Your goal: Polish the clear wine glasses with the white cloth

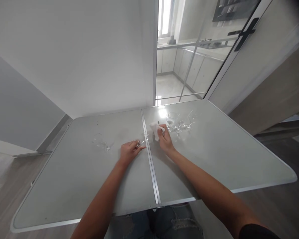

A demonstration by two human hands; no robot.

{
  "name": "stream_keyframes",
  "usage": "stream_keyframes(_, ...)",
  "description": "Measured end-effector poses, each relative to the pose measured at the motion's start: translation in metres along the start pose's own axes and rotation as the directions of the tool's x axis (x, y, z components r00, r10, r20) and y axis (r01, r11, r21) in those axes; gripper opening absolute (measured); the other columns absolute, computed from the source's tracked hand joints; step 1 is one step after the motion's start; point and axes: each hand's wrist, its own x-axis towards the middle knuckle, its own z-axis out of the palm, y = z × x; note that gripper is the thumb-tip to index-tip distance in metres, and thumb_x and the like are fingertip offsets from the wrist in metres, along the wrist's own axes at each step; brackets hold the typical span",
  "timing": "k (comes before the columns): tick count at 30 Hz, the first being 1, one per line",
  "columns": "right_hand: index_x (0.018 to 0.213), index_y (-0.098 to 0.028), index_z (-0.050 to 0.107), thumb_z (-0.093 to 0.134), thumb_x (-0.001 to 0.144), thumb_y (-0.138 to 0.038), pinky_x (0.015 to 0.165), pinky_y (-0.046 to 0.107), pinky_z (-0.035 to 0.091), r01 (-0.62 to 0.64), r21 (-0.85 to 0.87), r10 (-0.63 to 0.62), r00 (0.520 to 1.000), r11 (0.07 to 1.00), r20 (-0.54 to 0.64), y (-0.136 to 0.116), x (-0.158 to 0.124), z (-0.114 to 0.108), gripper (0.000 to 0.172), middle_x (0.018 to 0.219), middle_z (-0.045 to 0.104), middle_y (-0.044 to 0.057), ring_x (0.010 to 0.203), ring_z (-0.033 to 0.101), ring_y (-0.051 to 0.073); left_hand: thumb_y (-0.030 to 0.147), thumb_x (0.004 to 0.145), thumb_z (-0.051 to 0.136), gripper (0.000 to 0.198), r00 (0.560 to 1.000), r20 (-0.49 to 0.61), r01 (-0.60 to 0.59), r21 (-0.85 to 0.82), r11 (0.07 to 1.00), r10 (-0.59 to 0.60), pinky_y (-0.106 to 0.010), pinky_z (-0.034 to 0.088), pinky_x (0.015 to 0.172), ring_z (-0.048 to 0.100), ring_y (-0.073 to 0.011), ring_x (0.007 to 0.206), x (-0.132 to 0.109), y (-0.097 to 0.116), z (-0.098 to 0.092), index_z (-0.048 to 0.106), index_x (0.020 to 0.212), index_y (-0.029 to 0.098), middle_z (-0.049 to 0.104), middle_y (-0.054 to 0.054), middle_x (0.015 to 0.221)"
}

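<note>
My left hand (129, 151) rests on the grey folding table (84, 172) with its fingers pinched on the stem of a clear wine glass (143, 142) lying on its side by the centre seam. My right hand (164, 137) is closed around a small white cloth (154, 127) just right of that seam, pressed toward the glass. Behind it stand three clear wine glasses: one (171, 120) close to the cloth, another (179, 125) and a third (191, 120) farther right. One more wine glass (101, 142) lies on its side on the table's left half.
A metal seam (151, 169) runs down the table's middle. A white wall rises behind the left half. Behind the right half a glass sliding door (209, 56) with a black handle opens onto a kitchen with white cabinets. My knees in jeans (161, 222) show below the near edge.
</note>
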Motion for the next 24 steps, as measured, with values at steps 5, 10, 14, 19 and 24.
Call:
stream_keyframes(5, 0.096, -0.024, 0.054, 0.044, 0.102, -0.047, 0.074, 0.032, 0.042, 0.152, -0.182, -0.122, 0.979, 0.972, 0.163, -0.003, -0.009, 0.007, 0.026, 0.08, 0.054, 0.002, 0.08, 0.052, 0.02, 0.054, 0.086, 0.069, 0.034, 0.999, -0.037, 0.036, 0.029, 0.999, -0.035, -0.023, 0.04, 0.056, 0.06, -0.0109, 0.053, 0.002, 0.002, -0.003, 0.071, 0.09, 0.02, 0.067, 0.001, 0.062)
stream_keyframes(10, 0.113, -0.024, 0.043, 0.055, 0.095, -0.039, 0.074, 0.031, 0.043, 0.124, -0.118, -0.067, 0.915, 0.985, 0.398, -0.01, -0.009, 0.002, 0.026, 0.09, 0.056, 0.001, 0.08, 0.053, 0.018, 0.052, 0.089, 0.067, 0.033, 0.999, -0.034, -0.005, 0.093, 0.996, 0.008, -0.025, 0.038, 0.056, 0.061, -0.0122, 0.052, 0.003, 0.004, -0.006, 0.069, 0.085, 0.019, 0.068, 0.0, 0.061)
stream_keyframes(14, 0.117, -0.025, 0.035, 0.056, 0.086, -0.024, 0.068, 0.028, 0.041, 0.066, -0.048, -0.027, 0.82, 0.997, 0.572, -0.013, -0.006, -0.006, 0.038, 0.085, 0.051, -0.003, 0.073, 0.048, 0.015, 0.048, 0.09, 0.068, 0.029, 0.996, 0.004, -0.093, 0.129, 0.987, 0.093, -0.026, 0.037, 0.057, 0.062, -0.0137, 0.054, 0.002, 0.007, -0.007, 0.069, 0.089, 0.019, 0.068, -0.001, 0.062)
stream_keyframes(19, 0.11, -0.023, 0.039, 0.051, 0.071, -0.011, 0.068, 0.03, 0.039, 0.325, -0.219, -0.084, 0.708, 0.92, 0.701, -0.009, -0.001, -0.014, 0.042, 0.077, 0.046, -0.004, 0.066, 0.041, 0.016, 0.044, 0.091, 0.066, 0.025, 0.979, 0.131, -0.161, 0.051, 0.986, 0.153, -0.025, 0.037, 0.057, 0.061, -0.0129, 0.055, 0.0, 0.01, -0.009, 0.068, 0.089, 0.02, 0.067, 0.0, 0.062)
stream_keyframes(24, 0.11, -0.022, 0.045, 0.051, 0.067, -0.009, 0.094, 0.046, 0.039, 0.493, -0.297, -0.198, 0.726, 0.818, 0.659, -0.006, -0.001, -0.015, 0.046, 0.072, 0.048, -0.004, 0.062, 0.041, 0.016, 0.046, 0.089, 0.069, 0.026, 0.995, 0.079, -0.05, -0.042, 0.998, 0.053, -0.024, 0.038, 0.057, 0.058, -0.0108, 0.054, 0.001, 0.011, -0.008, 0.069, 0.088, 0.02, 0.065, 0.002, 0.062)
